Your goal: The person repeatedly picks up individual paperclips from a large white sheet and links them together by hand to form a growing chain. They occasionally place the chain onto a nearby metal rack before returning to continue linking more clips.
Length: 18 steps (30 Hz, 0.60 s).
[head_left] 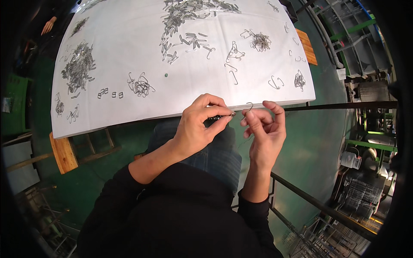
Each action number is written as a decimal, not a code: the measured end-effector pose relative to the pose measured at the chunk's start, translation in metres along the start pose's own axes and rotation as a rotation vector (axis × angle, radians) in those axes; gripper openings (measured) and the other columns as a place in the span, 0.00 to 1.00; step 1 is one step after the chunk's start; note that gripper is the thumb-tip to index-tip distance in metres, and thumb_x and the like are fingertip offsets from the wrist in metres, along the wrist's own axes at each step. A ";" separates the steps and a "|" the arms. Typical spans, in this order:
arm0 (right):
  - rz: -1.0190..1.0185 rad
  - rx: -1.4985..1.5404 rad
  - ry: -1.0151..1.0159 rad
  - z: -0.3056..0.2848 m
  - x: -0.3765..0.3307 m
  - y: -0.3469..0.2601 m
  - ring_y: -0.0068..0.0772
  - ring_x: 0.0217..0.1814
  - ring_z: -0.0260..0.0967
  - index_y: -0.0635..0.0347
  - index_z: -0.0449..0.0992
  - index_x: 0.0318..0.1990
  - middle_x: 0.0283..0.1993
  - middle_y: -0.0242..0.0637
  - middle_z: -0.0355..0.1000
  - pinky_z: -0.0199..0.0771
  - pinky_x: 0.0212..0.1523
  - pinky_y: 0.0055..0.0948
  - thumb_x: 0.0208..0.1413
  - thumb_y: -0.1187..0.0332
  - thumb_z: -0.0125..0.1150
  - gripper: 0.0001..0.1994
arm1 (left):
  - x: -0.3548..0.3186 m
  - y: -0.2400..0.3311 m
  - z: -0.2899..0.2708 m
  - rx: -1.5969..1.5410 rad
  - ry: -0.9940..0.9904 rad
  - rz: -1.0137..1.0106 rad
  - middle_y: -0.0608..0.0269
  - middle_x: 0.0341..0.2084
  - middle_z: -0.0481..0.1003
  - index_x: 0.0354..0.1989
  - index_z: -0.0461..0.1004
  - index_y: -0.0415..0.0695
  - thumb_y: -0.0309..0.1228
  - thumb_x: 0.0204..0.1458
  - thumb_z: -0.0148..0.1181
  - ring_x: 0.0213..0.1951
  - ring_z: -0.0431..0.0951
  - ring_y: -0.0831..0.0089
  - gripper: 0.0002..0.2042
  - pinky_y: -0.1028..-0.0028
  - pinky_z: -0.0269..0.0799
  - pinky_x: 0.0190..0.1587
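My left hand is closed, its thumb and fingertips pinching a small dark ribbed piece that looks like a coil spring. One end of that piece sticks out past the fingertips toward the right. A thin bent wire hook is pinched between the thumb and fingers of my right hand, its curved end pointing up. Between the hook and the ribbed piece there is a small gap. Both hands are just off the near edge of the white-covered table, above my lap.
Heaps of small metal loops lie at the table's left and far middle. Tangled wire hooks form piles near the front and at the right. Wooden stools stand beside the table. Another person's hand shows at the far left.
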State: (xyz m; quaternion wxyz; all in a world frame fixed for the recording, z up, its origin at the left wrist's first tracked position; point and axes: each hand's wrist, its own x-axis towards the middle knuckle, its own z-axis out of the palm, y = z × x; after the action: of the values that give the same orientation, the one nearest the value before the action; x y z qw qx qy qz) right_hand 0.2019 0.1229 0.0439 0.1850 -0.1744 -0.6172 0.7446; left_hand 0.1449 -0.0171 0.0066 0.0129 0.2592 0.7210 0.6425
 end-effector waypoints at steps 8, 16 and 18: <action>-0.071 -0.041 0.142 0.016 -0.014 0.006 0.25 0.28 0.72 0.64 0.60 0.40 0.31 0.42 0.73 0.74 0.25 0.19 0.51 0.80 0.59 0.14 | -0.002 0.005 0.004 0.051 0.037 0.054 0.64 0.30 0.72 0.30 0.78 0.42 0.20 0.40 0.64 0.32 0.72 0.71 0.07 0.75 0.68 0.33; -0.165 0.028 0.185 0.024 -0.020 0.015 0.27 0.28 0.72 0.62 0.59 0.39 0.32 0.44 0.73 0.76 0.27 0.22 0.51 0.82 0.58 0.14 | -0.003 0.005 0.006 0.148 0.066 0.129 0.66 0.30 0.72 0.30 0.78 0.43 0.19 0.38 0.64 0.31 0.71 0.71 0.09 0.73 0.68 0.33; -0.252 0.041 0.183 0.026 -0.020 0.022 0.29 0.28 0.72 0.61 0.58 0.39 0.32 0.45 0.73 0.76 0.28 0.23 0.51 0.82 0.58 0.14 | -0.004 0.002 0.005 0.119 0.046 0.135 0.65 0.30 0.72 0.30 0.78 0.43 0.20 0.39 0.64 0.32 0.72 0.70 0.08 0.72 0.69 0.35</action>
State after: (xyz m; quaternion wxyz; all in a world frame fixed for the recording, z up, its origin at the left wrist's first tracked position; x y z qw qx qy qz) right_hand 0.2053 0.0869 0.0276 0.3358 -0.1589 -0.5995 0.7090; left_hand 0.1509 -0.0136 0.0061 -0.0624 0.2925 0.7390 0.6037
